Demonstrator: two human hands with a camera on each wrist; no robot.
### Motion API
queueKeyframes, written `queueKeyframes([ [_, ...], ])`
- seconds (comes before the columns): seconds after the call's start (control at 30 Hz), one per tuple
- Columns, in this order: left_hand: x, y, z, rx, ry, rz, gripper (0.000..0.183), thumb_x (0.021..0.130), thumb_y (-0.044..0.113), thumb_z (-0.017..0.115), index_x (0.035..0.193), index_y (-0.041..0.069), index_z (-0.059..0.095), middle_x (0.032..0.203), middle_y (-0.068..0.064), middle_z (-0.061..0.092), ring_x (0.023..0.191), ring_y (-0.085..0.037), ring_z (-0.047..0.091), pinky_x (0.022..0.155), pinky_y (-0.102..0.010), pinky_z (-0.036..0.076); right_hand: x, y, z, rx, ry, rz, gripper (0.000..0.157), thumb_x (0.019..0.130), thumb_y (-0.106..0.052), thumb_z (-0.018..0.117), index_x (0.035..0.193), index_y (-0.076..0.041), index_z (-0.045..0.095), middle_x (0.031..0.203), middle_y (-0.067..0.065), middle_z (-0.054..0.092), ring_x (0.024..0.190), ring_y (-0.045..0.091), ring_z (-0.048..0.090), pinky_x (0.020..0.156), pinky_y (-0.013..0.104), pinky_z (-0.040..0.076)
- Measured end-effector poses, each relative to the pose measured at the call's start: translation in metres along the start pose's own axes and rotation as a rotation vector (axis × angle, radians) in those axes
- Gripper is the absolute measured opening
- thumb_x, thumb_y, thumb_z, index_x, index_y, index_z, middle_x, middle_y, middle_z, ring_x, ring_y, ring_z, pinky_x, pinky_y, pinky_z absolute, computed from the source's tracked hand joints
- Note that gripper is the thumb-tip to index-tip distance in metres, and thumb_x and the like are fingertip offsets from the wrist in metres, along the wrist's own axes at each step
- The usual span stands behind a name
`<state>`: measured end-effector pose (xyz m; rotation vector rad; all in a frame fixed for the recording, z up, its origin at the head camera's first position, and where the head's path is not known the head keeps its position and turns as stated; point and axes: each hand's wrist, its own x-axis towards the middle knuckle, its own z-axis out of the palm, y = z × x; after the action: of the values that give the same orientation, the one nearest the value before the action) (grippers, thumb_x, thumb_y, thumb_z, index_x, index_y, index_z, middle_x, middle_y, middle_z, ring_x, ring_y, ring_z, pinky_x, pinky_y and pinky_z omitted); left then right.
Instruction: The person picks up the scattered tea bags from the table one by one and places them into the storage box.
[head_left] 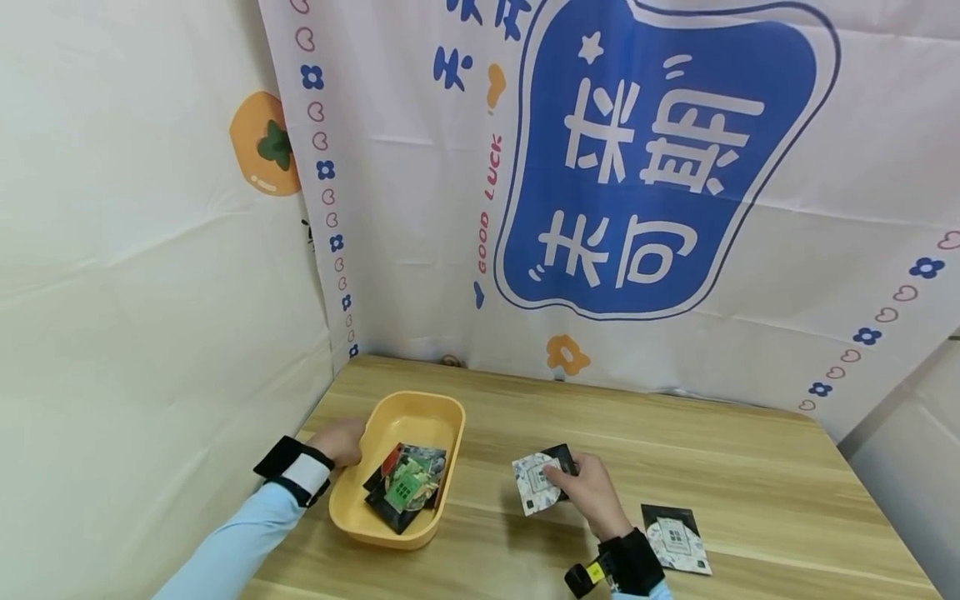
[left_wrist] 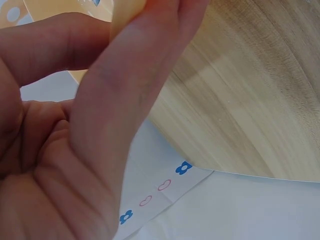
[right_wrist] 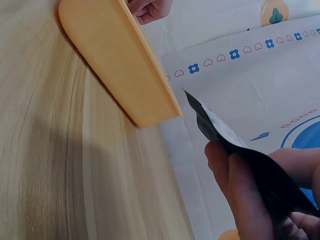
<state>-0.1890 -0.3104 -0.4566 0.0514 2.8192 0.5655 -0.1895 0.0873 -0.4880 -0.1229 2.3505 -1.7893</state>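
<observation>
My left hand [head_left: 341,440] grips the left wall of a yellow plastic bin [head_left: 415,403]; in the left wrist view its thumb and fingers [left_wrist: 107,95] pinch the rim. Several flat packets [head_left: 407,486], black, red and green, lie in the bin. To the right of the bin, my right hand [head_left: 597,493] holds a black-and-white sachet [head_left: 534,487] by its edge, thumb on top. The right wrist view shows that sachet [right_wrist: 280,187] side-on between thumb and fingers, raised above the tabletop. Another black-and-white sachet [head_left: 677,540] lies on the table beside my right wrist.
The wood-grain table [head_left: 765,467] meets a printed white cloth [head_left: 420,208] hung along its back edge. A plain pale cloth wall [head_left: 165,333] stands close on the left, beyond the bin.
</observation>
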Motion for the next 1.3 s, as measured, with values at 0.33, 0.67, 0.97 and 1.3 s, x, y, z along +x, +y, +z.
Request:
queueKeyframes([
  [0.33, 0.0, -0.001, 0.0, -0.012, 0.003, 0.014, 0.024, 0.073, -0.017, 0.05, 0.089, -0.002, 0.06, 0.069, -0.006, 0.055, 0.05, -0.015, 0.051, 0.041, -0.02, 0.038, 0.003, -0.008, 0.006, -0.002, -0.005, -0.013, 0.022, 0.093, -0.01, 0.066, 0.105, 0.007, 0.067, 0.089, 0.01, 0.073, 0.077, 0.015, 0.068, 0.064, 0.027, 0.057],
  [0.67, -0.004, 0.002, -0.002, -0.005, 0.019, 0.037, 0.02, 0.072, -0.016, 0.05, 0.083, -0.002, 0.059, 0.065, -0.004, 0.053, 0.049, -0.014, 0.05, 0.042, -0.019, 0.036, 0.005, -0.015, 0.01, 0.029, -0.053, -0.05, 0.025, 0.094, -0.011, 0.065, 0.11, 0.008, 0.066, 0.093, 0.012, 0.073, 0.08, 0.016, 0.07, 0.066, 0.026, 0.057],
  [0.97, -0.004, 0.003, 0.002, 0.007, 0.025, 0.05, 0.02, 0.073, -0.016, 0.051, 0.081, 0.001, 0.058, 0.063, -0.004, 0.052, 0.046, -0.012, 0.049, 0.04, -0.018, 0.036, 0.005, -0.015, 0.011, 0.016, -0.049, -0.056, 0.024, 0.093, -0.01, 0.065, 0.109, 0.008, 0.067, 0.093, 0.012, 0.074, 0.079, 0.015, 0.07, 0.065, 0.025, 0.057],
  [1.3, -0.005, 0.003, -0.001, 0.031, 0.027, 0.028, 0.021, 0.074, -0.016, 0.053, 0.088, -0.001, 0.059, 0.069, -0.007, 0.055, 0.051, -0.016, 0.054, 0.042, -0.019, 0.038, 0.009, -0.022, 0.02, 0.034, -0.044, -0.094, 0.02, 0.092, -0.008, 0.066, 0.102, 0.008, 0.068, 0.088, 0.011, 0.073, 0.076, 0.013, 0.068, 0.066, 0.024, 0.056],
])
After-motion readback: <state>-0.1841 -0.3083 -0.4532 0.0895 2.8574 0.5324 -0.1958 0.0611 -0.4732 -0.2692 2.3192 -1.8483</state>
